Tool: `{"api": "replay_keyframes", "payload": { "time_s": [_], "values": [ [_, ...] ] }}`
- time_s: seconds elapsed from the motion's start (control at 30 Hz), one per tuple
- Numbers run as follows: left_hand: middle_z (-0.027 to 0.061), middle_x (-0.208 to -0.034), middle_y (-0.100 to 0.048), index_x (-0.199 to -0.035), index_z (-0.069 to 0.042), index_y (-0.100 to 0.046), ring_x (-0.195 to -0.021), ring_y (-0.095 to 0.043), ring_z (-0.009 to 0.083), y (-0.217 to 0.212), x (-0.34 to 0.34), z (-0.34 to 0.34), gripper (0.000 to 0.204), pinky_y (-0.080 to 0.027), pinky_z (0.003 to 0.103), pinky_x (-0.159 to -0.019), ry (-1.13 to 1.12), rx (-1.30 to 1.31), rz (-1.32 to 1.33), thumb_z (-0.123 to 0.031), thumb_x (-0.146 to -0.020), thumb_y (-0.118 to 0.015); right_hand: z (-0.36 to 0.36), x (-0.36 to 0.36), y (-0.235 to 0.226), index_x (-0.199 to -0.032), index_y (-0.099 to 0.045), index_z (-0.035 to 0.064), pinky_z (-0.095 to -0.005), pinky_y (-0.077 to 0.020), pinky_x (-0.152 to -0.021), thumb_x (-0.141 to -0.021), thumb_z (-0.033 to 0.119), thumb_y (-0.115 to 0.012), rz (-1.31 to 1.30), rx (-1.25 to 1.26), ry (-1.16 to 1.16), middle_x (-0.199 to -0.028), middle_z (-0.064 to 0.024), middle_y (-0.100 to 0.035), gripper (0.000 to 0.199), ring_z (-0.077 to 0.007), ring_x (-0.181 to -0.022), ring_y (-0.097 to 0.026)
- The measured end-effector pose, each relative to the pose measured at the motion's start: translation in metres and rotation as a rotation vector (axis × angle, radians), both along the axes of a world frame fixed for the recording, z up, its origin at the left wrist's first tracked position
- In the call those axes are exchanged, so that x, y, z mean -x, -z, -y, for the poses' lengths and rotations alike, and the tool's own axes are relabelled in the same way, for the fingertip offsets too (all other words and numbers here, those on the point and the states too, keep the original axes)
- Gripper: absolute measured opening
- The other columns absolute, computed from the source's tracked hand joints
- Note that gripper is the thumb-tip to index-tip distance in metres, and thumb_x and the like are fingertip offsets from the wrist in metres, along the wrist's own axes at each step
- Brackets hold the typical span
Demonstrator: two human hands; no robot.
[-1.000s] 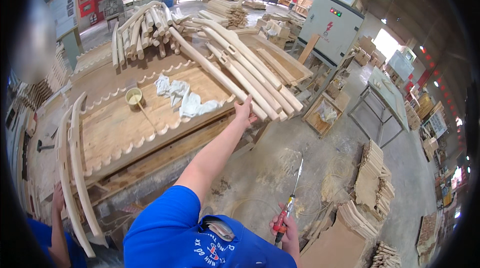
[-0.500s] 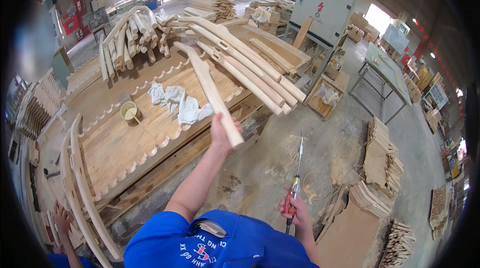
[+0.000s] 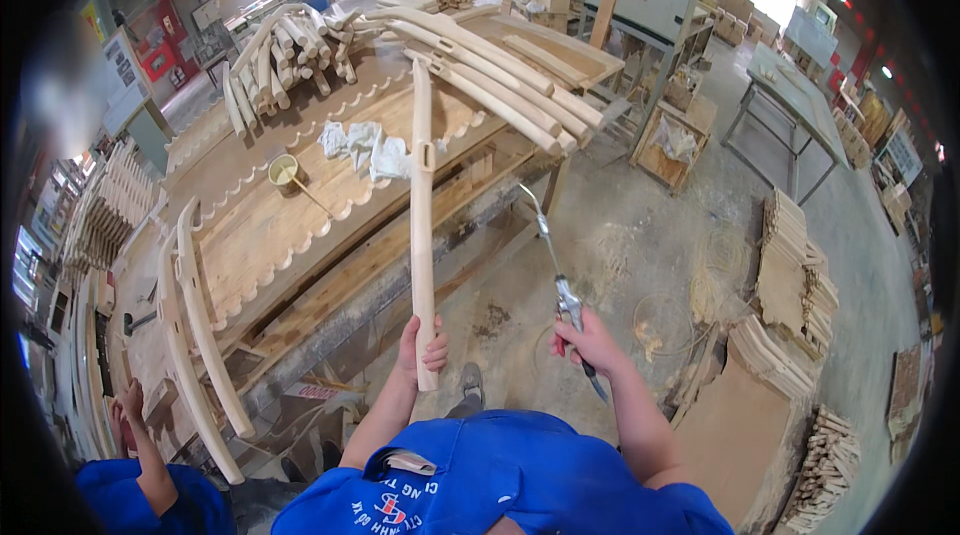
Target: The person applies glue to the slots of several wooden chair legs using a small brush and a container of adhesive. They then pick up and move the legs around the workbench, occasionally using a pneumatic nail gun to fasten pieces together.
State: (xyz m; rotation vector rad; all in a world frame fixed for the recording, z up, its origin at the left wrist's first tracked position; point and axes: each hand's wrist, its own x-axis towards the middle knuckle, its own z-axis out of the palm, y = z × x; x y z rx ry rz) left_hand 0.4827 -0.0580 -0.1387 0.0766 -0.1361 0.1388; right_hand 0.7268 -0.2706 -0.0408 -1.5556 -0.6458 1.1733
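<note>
My left hand grips the near end of a long pale wooden furniture piece with a slot cut through its middle; the piece points away from me over the workbench. My right hand holds a metal air blow gun whose thin curved nozzle points up and toward the wooden piece. More long curved wooden pieces lie stacked across the far end of the bench.
On the bench sit a small round cup with a brush and crumpled white rags. Two curved wooden rails lie at its left edge. Another person's hand shows lower left. Stacks of wooden parts stand on the dusty floor at right.
My left hand has drawn the wooden piece off the stack toward me and now grips its near end. My right hand has raised the blow gun up toward it.
</note>
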Motion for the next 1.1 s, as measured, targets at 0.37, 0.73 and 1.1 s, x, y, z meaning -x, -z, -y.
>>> {"api": "replay_keyframes", "payload": {
  "time_s": [0.37,0.73,1.1],
  "values": [
    [0.0028,-0.065,-0.045,-0.105,-0.014,-0.048,-0.048,-0.041,0.0113,-0.022,0.022,0.031,0.034,-0.038,0.026,-0.043,-0.134,-0.381,-0.576,-0.046,-0.093,-0.047,-0.085,0.020,-0.021,-0.098,-0.043,0.0072,-0.0223,-0.0368,-0.039,-0.089,0.015,-0.055,0.132,0.025,-0.192,-0.068,-0.0034,-0.058,0.018,-0.0093,-0.052,-0.057],
    [0.0039,-0.067,-0.050,-0.102,-0.008,-0.046,-0.048,-0.049,0.0123,-0.052,0.048,0.015,0.030,-0.043,0.029,-0.042,-0.226,-0.672,-0.867,-0.023,-0.084,-0.065,-0.118,0.064,-0.003,-0.095,-0.041,0.0099,-0.0233,-0.0370,-0.037,-0.092,0.015,-0.052,-0.055,0.053,-0.141,-0.063,-0.0017,-0.051,0.012,-0.0104,-0.047,-0.051],
    [0.0063,-0.066,-0.054,-0.104,-0.003,-0.046,-0.048,-0.054,0.0142,-0.056,0.114,0.033,0.030,-0.045,0.030,-0.040,-0.537,-0.755,-0.714,-0.009,-0.082,-0.064,-0.053,0.066,0.033,-0.132,-0.039,0.0069,-0.0239,-0.0384,-0.035,-0.094,0.022,-0.050,-0.657,-0.270,0.046,-0.088,-0.0145,-0.063,0.043,-0.0218,-0.060,-0.060]
  ]
}}
